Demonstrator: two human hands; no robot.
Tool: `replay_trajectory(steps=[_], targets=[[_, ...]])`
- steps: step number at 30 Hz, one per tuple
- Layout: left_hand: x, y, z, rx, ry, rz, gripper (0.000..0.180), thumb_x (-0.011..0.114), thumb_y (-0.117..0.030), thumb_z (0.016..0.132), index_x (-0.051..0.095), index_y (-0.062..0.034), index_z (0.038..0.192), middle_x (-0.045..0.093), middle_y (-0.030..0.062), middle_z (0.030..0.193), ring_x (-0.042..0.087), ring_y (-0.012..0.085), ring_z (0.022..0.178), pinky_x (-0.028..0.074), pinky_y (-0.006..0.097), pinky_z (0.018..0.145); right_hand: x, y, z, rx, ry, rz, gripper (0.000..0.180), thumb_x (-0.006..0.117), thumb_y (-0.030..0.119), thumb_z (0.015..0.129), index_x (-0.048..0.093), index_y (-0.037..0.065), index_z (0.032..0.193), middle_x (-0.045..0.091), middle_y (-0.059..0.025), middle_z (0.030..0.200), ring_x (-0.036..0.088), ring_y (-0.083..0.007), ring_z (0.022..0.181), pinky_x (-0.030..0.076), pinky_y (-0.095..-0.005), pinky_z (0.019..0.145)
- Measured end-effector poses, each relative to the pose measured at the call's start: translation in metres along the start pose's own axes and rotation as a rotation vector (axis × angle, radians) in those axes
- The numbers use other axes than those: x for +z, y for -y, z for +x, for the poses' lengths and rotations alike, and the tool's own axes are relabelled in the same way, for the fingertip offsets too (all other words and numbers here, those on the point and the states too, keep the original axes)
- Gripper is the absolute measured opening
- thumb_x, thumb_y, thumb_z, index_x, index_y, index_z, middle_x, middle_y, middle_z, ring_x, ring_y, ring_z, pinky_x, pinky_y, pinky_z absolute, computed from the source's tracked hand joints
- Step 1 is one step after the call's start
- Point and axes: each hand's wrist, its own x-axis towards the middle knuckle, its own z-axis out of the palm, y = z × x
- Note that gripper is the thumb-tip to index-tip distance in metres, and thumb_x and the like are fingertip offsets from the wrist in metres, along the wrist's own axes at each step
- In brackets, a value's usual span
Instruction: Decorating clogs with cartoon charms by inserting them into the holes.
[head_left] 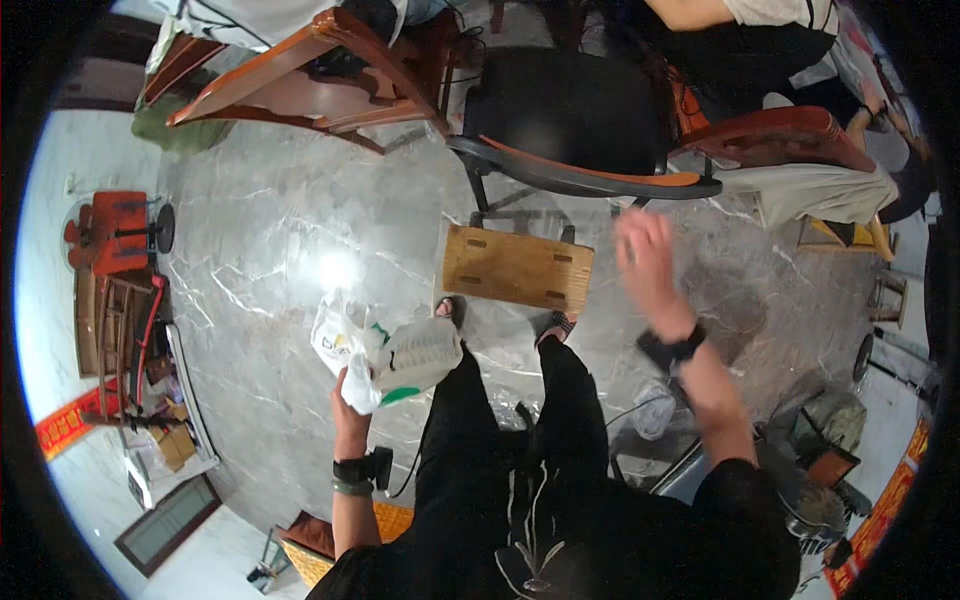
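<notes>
Bag [418, 352], white plastic with green marks, found at the left hand [351, 408], in front of the person's left knee; whether it touches the leg cannot be told. Left hand closed on the bag's near left edge, most fingers hidden by the bunched film. Right hand [650, 262] raised, holding nothing visible, just beside the right end of a wooden stool [517, 268] in this view; blur prevents telling how far its fingers are spread, or whether it touches the stool.

Handling, in this inspector's judgement: the bag should prove light and soft — thin film, apt to slip, crumple or tear if pulled at one point. Contents, if any, cannot be made out. Best hold would be the gathered film at the near left, with a second hand supporting the broad right side — flat palm, no pinching. Stool appears stiff and heavier; its long edges offer sound purchase.
</notes>
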Motion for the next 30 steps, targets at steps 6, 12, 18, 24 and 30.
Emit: replay_trajectory(steps=[6,12,18,24,30], targets=[[-0.042,0.067,0.028,-0.111,0.162,0.046,0.038,0.066,-0.006,0.08,0.057,0.0056,0.115,0.068,0.0155,0.102,0.063,0.0172,0.094,0.048,0.031,0.084,0.17,0.01,-0.233,2.191,-0.019,1.512,0.055,0.063,0.053,0.086,0.052,0.008,0.115,0.049,-0.0068,0.089,0.05,-0.0202,0.075,0.05,-0.0363,0.081],[-0.093,0.082,0.089,-0.031,0.375,0.314,0.025,0.064,-0.007,0.082,0.062,0.0007,0.106,0.067,0.0129,0.096,0.064,0.0175,0.087,0.049,0.031,0.078,0.274,0.047,-0.217,1.502,-1.042,1.552,0.063,0.062,0.052,0.086,0.046,0.013,0.132,0.054,-0.0049,0.124,0.055,-0.0223,0.109,0.048,-0.041,0.091],[-0.13,0.116,0.105,-0.052,0.325,0.252,0.021,0.063,-0.004,0.08,0.063,0.0001,0.101,0.065,0.0114,0.09,0.064,0.0184,0.083,0.049,0.031,0.074,0.295,0.123,-0.172,1.36,-1.23,1.541,0.053,0.064,0.04,0.088,0.049,0.013,0.13,0.058,-0.0026,0.123,0.057,-0.0215,0.11,0.049,-0.0374,0.092],[-0.169,0.141,0.109,-0.208,0.192,0.16,0.02,0.063,-0.007,0.081,0.061,-0.0003,0.099,0.067,0.0132,0.088,0.064,0.0152,0.083,0.049,0.031,0.071,0.361,0.203,-0.163,1.514,-0.922,1.955,0.023,0.065,0.011,0.085,0.062,0.012,0.108,0.067,-0.0014,0.102,0.064,-0.0168,0.09,0.053,-0.0332,0.078],[-0.179,0.158,0.098,-0.011,0.242,0.529,0.016,0.063,-0.005,0.086,0.063,0.0011,0.101,0.064,0.0141,0.092,0.06,0.0181,0.082,0.047,0.03,0.075,0.458,0.244,-0.13,1.568,-0.706,2.105,0.028,0.067,-0.006,0.075,0.065,0.011,0.097,0.066,0.0007,0.096,0.062,-0.0151,0.097,0.048,-0.0322,0.089]])
